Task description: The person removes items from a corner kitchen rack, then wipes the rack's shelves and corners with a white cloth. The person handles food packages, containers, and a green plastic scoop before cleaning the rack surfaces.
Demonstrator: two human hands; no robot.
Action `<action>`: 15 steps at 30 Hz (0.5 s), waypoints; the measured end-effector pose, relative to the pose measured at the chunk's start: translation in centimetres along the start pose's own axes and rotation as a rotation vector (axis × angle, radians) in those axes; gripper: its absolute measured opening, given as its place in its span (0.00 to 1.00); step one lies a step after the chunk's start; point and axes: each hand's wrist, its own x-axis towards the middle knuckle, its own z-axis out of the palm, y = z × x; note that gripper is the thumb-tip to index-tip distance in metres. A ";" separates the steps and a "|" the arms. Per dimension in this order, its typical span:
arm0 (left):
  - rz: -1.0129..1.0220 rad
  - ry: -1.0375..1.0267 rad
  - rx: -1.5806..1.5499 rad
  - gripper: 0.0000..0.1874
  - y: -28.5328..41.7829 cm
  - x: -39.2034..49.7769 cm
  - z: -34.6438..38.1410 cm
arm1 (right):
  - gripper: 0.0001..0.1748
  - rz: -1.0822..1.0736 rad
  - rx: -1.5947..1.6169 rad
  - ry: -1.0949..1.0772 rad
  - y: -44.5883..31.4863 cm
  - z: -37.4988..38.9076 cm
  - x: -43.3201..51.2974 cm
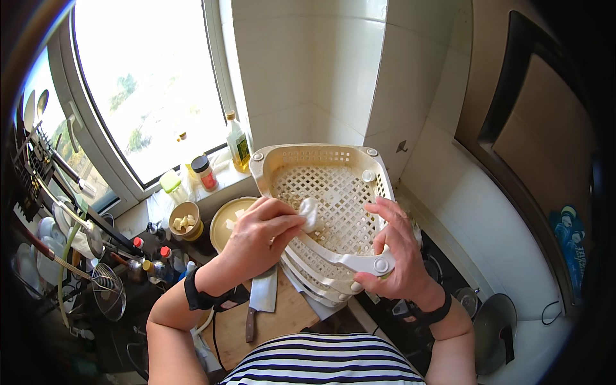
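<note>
Before me stands a stacked, off-white plastic storage rack (332, 187) with a lattice floor and a yellowed inner wall. My left hand (262, 236) pinches a small white wad (309, 214), cloth or tissue, over the top basket's near left side. With the thumb below and fingers over the rim, my right hand (399, 252) grips the basket's near right corner. A small white round cap-like piece (368, 176) sits at the far right inside the basket. Brownish specks lie on the lattice. Lower tiers show under the top one.
Left of the rack, a cleaver (263, 293) lies on a wooden cutting board (288, 313). Behind are a bowl of pale pieces (184, 224), a yellowish round lid or plate (219, 221) and an oil bottle (237, 144). A wok (493, 332) stands at right, below the range hood (534, 130).
</note>
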 end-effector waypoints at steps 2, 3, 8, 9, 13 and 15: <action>0.012 -0.013 -0.034 0.08 0.9 -0.1 0.2 | 0.23 0.000 0.010 -0.013 0.0 -0.2 0.0; 0.014 -0.027 -0.053 0.09 1.4 0.0 0.3 | 0.23 0.011 -0.004 -0.024 -0.1 -0.1 0.1; 0.156 -0.063 -0.150 0.16 3.9 -0.1 1.9 | 0.23 0.002 -0.008 -0.009 -0.2 0.0 0.2; 0.149 -0.051 -0.154 0.17 3.8 -0.1 1.9 | 0.22 -0.004 -0.008 0.007 -0.2 0.0 0.2; 0.188 -0.078 -0.116 0.18 1.9 -0.3 1.2 | 0.22 -0.010 0.009 -0.007 -0.2 0.2 0.4; 0.148 -0.026 -0.017 0.15 -0.1 0.0 0.3 | 0.22 -0.005 -0.007 0.008 0.0 0.3 0.5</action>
